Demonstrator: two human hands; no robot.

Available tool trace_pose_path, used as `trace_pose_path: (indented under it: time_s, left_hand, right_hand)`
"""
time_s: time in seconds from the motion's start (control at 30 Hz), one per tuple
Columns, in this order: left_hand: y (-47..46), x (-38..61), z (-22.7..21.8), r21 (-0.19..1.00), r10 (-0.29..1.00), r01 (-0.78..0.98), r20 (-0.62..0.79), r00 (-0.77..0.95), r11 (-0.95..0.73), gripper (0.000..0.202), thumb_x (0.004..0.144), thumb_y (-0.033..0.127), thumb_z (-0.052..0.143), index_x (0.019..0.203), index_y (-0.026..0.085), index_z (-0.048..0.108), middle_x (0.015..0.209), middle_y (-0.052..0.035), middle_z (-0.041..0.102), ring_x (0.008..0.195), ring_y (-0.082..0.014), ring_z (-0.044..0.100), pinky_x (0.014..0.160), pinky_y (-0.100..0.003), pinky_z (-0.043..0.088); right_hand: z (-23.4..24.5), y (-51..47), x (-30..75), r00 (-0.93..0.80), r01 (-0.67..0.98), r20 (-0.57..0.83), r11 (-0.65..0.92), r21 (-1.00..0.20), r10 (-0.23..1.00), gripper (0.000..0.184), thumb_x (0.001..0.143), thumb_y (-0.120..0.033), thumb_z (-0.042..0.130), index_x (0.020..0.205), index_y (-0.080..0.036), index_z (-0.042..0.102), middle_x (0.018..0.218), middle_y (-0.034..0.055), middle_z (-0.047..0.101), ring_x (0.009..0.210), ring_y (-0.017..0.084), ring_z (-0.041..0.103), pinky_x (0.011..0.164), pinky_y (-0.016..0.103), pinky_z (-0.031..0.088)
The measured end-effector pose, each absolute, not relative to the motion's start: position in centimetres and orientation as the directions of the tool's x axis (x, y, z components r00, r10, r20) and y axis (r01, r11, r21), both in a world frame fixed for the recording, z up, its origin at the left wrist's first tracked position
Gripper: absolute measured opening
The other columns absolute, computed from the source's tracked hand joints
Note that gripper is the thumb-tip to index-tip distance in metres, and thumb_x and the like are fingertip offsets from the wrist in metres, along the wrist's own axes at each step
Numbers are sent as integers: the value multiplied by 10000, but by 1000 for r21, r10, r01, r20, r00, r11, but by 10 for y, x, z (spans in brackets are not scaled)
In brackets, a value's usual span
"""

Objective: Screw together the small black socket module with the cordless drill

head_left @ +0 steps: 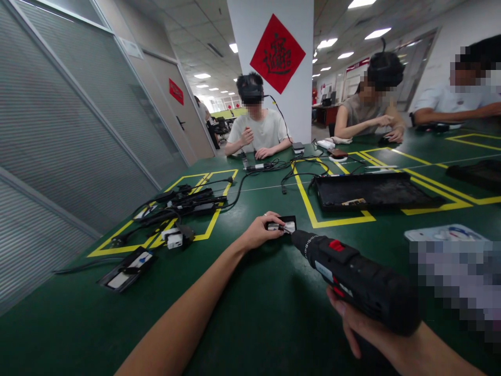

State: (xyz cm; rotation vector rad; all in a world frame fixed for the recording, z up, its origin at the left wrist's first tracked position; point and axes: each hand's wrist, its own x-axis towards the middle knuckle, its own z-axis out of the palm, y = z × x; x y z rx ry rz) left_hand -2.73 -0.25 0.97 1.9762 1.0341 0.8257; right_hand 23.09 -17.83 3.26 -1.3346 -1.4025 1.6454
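Left hand [261, 230]: fingers closed around the small black box [282, 225], pinning it flat to the green table [250, 318], just outside the corner of a yellow tape line [309, 206]. A pale insert shows in the top of the box; I can't make out a screw head at this size.

Right hand [371, 331]: clenched around the grip of the power screwdriver [352, 277], low in view. The tool runs up and left from it, with the bit [290, 231] at the near right edge of the box, close beside my left fingertips. I can't tell whether the bit is seated.

Notes on doing this well, as I judge it:
- The tool comes in at a slant. Raising its rear would bring the bit closer to square on the box and make it less likely to slip out.
- Left fingertips are very near the bit. Better to hold the box by its far sides.
- Press the box down hard so it can't spin under the torque.
- Short, gentle trigger pulls, because the part is small.

Around me: a black tray [371, 192] to the right beyond the tape, a heap of black cables [183, 201] to the left, and a flat black adapter [127, 267] nearer the left edge. Other people work across the table, well apart.
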Motion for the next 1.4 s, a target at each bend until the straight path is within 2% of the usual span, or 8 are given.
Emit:
trace_pose_path:
  time_s: [0.17, 0.37, 0.57, 0.77, 0.87, 1.13, 1.27, 1.4]
  left_hand:
    - [-3, -28, 12, 796, 843, 412, 213, 494, -443, 283, 687, 197, 698, 967, 185, 661, 1169, -75, 527, 1168, -217, 476, 1028, -341, 338]
    - [-4, -27, 12, 782, 845, 431, 219, 487, -451, 294, 685, 179, 687, 977, 184, 653, 1180, -72, 521, 1152, -208, 487, 1023, -337, 347]
    - [-4, -26, 9, 788, 845, 413, 239, 478, -456, 279, 668, 158, 689, 945, 177, 665, 1138, -73, 539, 1121, -206, 506, 1004, -333, 359]
    - [-4, -26, 10, 829, 855, 363, 236, 461, -425, 247, 687, 204, 699, 932, 181, 684, 1137, -78, 544, 1132, -217, 496, 1000, -341, 351]
    - [-4, -25, 10, 839, 865, 361, 226, 449, -406, 241, 689, 230, 708, 925, 184, 693, 1133, -78, 550, 1128, -221, 498, 1000, -348, 348]
    - [-4, -25, 9, 857, 865, 324, 237, 442, -401, 235, 700, 273, 713, 918, 186, 701, 1146, -78, 541, 1108, -222, 510, 996, -358, 343]
    - [-3, -25, 9, 850, 855, 328, 237, 461, -412, 234, 703, 245, 707, 929, 185, 700, 1133, -75, 551, 1097, -217, 514, 990, -355, 346]
    - [-3, -24, 11, 847, 852, 329, 240, 465, -418, 230, 700, 232, 708, 926, 189, 704, 1109, -72, 564, 1099, -223, 511, 990, -360, 350]
  right_hand:
    - [40, -180, 232, -352, 223, -323, -256, -941, 879, 352, 816, -456, 518, 1000, -159, 554, 471, -51, 530, 431, 121, 566, 465, 244, 477]
    - [38, -178, 233, -357, 189, -271, -215, -958, 894, 345, 804, -454, 551, 993, -167, 585, 476, -61, 541, 412, 112, 567, 563, 275, 512]
    - [45, -180, 232, -300, 272, -348, -270, -923, 888, 322, 813, -463, 547, 927, -177, 638, 447, -47, 544, 441, 124, 574, 578, 270, 521]
    - [42, -178, 232, -345, 218, -254, -186, -958, 904, 316, 822, -439, 526, 972, -170, 598, 509, -53, 568, 401, 104, 560, 623, 296, 527]
    - [42, -178, 230, -314, 249, -280, -206, -946, 907, 300, 812, -453, 526, 897, -180, 620, 475, -59, 536, 431, 129, 582, 620, 301, 532]
    - [68, -184, 232, -266, 328, -398, -306, -894, 878, 390, 813, -488, 531, 1046, -177, 567, 534, -29, 580, 610, 202, 657, 621, 343, 550]
    - [77, -185, 232, -218, 372, -411, -314, -874, 885, 351, 797, -465, 547, 1006, -182, 554, 489, -38, 553, 606, 214, 652, 604, 357, 553]
    - [86, -184, 230, -287, 349, -330, -222, -910, 899, 335, 805, -464, 505, 968, -172, 513, 485, -44, 551, 570, 189, 622, 759, 401, 547]
